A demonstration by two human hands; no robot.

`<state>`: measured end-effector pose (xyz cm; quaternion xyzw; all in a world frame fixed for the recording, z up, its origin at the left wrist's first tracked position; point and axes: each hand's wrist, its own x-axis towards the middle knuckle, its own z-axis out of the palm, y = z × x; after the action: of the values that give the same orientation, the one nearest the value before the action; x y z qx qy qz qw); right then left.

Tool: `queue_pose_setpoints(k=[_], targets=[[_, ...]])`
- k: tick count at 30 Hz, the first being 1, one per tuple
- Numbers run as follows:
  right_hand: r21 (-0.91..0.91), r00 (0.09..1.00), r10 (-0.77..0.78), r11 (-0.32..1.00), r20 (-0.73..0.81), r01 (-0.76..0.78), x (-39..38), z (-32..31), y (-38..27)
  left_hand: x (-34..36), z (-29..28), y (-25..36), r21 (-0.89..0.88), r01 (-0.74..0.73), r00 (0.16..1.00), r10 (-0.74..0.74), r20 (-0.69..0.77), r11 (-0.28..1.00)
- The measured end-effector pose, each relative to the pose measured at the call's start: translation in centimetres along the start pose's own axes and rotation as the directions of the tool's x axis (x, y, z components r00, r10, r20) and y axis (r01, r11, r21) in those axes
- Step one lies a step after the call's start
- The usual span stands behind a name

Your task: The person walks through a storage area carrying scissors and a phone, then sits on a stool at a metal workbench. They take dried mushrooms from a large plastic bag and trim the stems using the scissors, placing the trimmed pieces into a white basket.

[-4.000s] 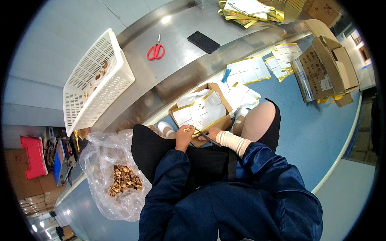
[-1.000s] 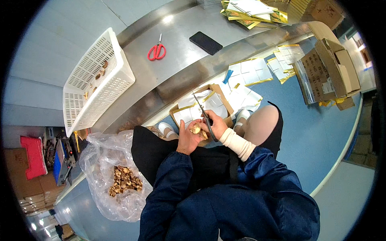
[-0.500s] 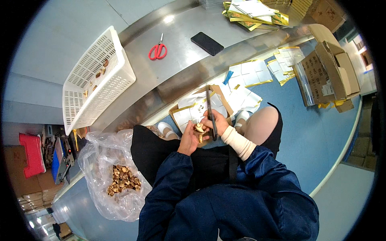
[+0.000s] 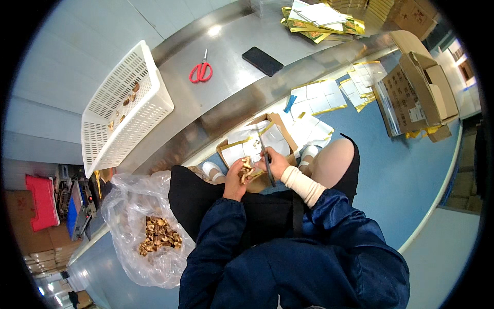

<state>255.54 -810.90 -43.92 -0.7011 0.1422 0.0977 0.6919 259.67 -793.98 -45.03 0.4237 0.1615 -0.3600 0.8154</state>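
Note:
Over my lap, my left hand (image 4: pixel 235 181) is closed around several dried mushrooms (image 4: pixel 246 170), pale and brown. My right hand (image 4: pixel 275 164) grips dark-handled scissors (image 4: pixel 269 167), their thin blades pointing away from me beside the mushrooms. A beige wrap covers my right wrist. Beyond both hands, between my feet, sits an open cardboard box (image 4: pixel 283 129) lined with white sheets, with small mushroom bits on them. To my left, a clear plastic bag (image 4: pixel 126 206) lies open around a heap of brown mushroom pieces (image 4: pixel 160 236).
On the metal table stands a white perforated basket (image 4: pixel 154 110) with a few mushroom pieces. Red-handled scissors (image 4: pixel 200 72), a black phone (image 4: pixel 262 61) and stacked packets (image 4: pixel 319 20) lie there too. Flattened packets (image 4: pixel 319 97) and a carton (image 4: pixel 411 98) are on the right.
My left hand, which held a small pale mushroom piece near the blades, now has a bigger cluster. The right hand with the scissors has moved slightly away from it.

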Motion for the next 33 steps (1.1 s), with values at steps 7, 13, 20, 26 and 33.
queue_pose_setpoints(k=[7,13,20,26,33], targets=[[-0.62,0.983,-0.152,0.763,0.101,0.182,-0.6,1.1,1.6,0.4,-0.9,0.6,0.03,0.008,0.994,-0.005,-0.11,1.0],[-0.704,0.986,-0.138,0.692,0.091,0.162,-0.8,1.0,1.9,0.4,-1.0,0.6,0.097,-0.025,0.996,0.033,-0.086,0.995],[-0.714,0.991,-0.07,0.687,0.116,0.132,-1.2,1.2,1.9,0.6,-1.1,0.5,0.23,-0.001,1.0,0.007,-0.027,0.973],[-0.721,0.994,-0.001,0.688,0.108,0.079,-1.5,1.5,2.2,0.6,-0.9,0.1,0.17,0.102,0.986,-0.077,-0.147,0.98],[-0.63,0.996,0.02,0.776,0.082,0.037,-1.0,1.5,3.7,1.2,-1.3,-0.3,0.127,0.199,0.968,-0.174,-0.181,0.972]])
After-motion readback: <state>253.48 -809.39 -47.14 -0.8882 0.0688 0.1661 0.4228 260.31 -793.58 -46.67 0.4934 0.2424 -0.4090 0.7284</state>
